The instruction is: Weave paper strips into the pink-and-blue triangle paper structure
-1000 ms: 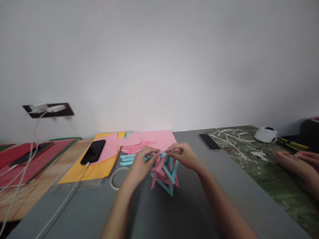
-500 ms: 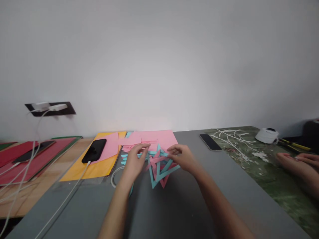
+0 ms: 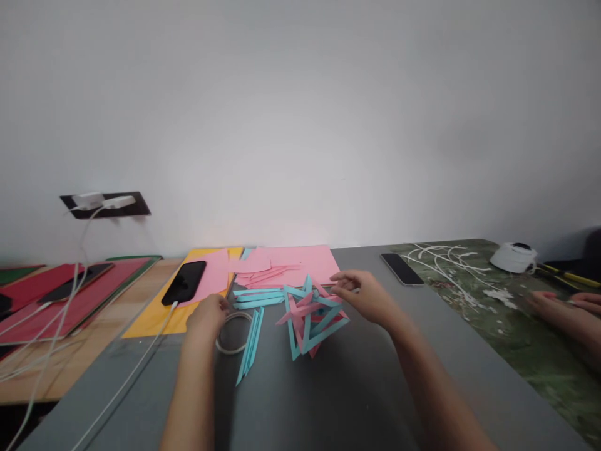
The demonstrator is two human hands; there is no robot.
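A star-like lattice of folded pink and light-blue paper strips stands on the grey table. At its upper right, my right hand has thumb and fingers closed on a pink tip. My left hand is apart from the star, beside the upper left of a pale ring-shaped roll. Its fingers are bent, blurred and partly hidden, so their grip is unclear. Several light-blue strips lie between the roll and the star. More blue strips and pink strips lie behind.
Pink sheets and a yellow sheet lie at the back. A phone on a cable is at left, another phone at right. Another person's hands are over the green table at far right, near white cords.
My left hand has let go of the paper star and moved left and toward me, to the roll. Blue strips have come into view. My right hand stays at the star.
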